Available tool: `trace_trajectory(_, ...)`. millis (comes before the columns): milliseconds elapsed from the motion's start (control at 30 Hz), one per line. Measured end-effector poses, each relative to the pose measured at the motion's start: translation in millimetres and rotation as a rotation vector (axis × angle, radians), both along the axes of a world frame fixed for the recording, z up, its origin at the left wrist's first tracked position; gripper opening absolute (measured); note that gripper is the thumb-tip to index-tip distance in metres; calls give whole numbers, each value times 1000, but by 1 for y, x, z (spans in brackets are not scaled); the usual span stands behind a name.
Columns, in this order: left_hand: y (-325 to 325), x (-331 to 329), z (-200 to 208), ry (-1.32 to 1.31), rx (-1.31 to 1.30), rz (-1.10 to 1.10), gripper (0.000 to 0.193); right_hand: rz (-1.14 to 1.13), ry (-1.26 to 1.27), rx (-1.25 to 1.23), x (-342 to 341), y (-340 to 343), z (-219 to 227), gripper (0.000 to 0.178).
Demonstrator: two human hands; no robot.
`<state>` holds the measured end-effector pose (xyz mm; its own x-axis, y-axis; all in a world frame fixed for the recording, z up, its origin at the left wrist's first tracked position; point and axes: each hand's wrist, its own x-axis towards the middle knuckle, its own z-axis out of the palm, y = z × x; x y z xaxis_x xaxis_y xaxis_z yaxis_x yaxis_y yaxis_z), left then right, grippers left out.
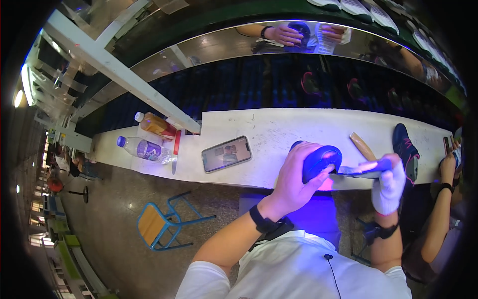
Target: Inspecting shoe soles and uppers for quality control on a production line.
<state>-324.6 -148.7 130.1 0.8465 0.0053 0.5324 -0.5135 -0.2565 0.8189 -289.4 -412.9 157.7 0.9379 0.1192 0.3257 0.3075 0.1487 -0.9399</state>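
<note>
Clasping the dark blue shoe, the fingers of your left hand curl around its rounded body, your thumb pressed along the near side. You hold it up in front of your chest, above the near edge of the white desk, under a violet-blue glow. Your right hand, in a white glove, pinches the right end of a flat dark piece between thumb and fingers; its other end points at the shoe, and you cannot tell whether the two touch. Each of your wrists carries a black band.

Just beyond the flat piece, a tan stick-like tool lies on the desk. To its right sits a dark sneaker with pink laces. Well to your left lies a smartphone, its screen lit, and farther left lie a clear plastic bottle and an amber-filled bottle. On the floor to your left stands a blue-framed stool; at your far right, a co-worker's forearm reaches up.
</note>
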Motion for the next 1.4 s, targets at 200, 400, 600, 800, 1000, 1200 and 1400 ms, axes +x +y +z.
trace_trajectory(200, 7, -21, 24, -152, 121, 24, 45, 214, 62, 160, -17, 19, 8, 49)
trace_trajectory(400, 17, -57, 42, -54, 230, -14, 30, 437, 151, 113, -30, 53, 8, 35)
trace_trajectory(600, 5, -88, 42, 138, -75, -43, 25, 328, 187, 308, -52, 72, -10, 34)
trace_trajectory(800, -19, -111, 16, 208, -399, 70, 41, 327, -44, 97, -62, 75, -13, 37)
trace_trajectory(1000, -9, -117, 11, 229, -370, 30, 42, 331, -104, 38, -63, 75, -13, 47)
trace_trajectory(1200, 11, -94, 47, 235, -394, -38, 36, 274, -287, -272, -48, 70, 8, 47)
trace_trajectory(1400, 23, -84, 52, 232, 29, 60, 39, 168, -435, -375, -35, 86, -22, 44)
